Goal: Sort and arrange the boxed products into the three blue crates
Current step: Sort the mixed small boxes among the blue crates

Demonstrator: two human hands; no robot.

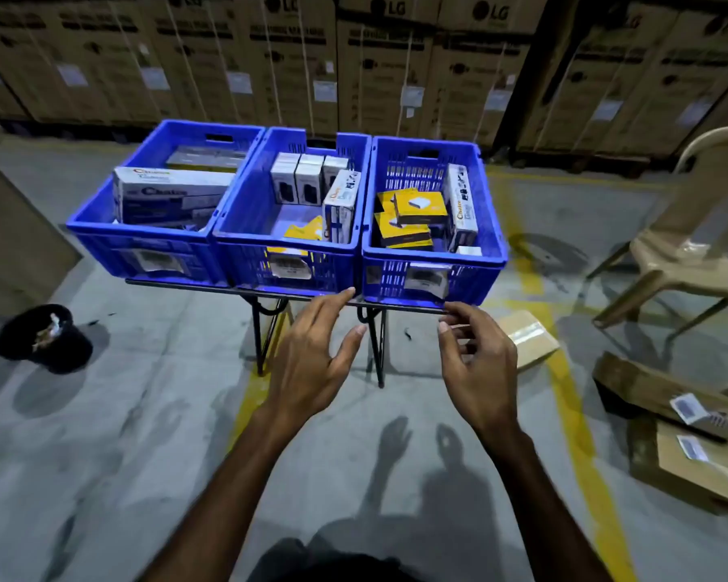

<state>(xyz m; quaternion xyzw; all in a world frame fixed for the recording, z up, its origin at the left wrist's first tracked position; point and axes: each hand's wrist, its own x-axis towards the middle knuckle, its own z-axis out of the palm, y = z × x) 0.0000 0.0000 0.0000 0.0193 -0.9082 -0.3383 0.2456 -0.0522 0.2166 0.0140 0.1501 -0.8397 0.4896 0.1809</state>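
**Empty hands at the bench's front edge**

The left crate (144, 245) at the bench's (177, 284) left end holds long grey boxes (169, 195). The middle crate (286, 262) mixes white boxes (297, 182) with a yellow box (303, 233). The right crate (433, 283) holds yellow boxes (412, 220). The left hand (307, 363) and right hand (480, 367) hover with each grip released. Sorting looks midway; next likely means moving the stray yellow box rightward.

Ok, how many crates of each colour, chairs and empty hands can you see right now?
Blue crates: 3, left, middle, right
Beige plastic chairs: 1
Empty hands: 2, left hand, right hand
Total: 6
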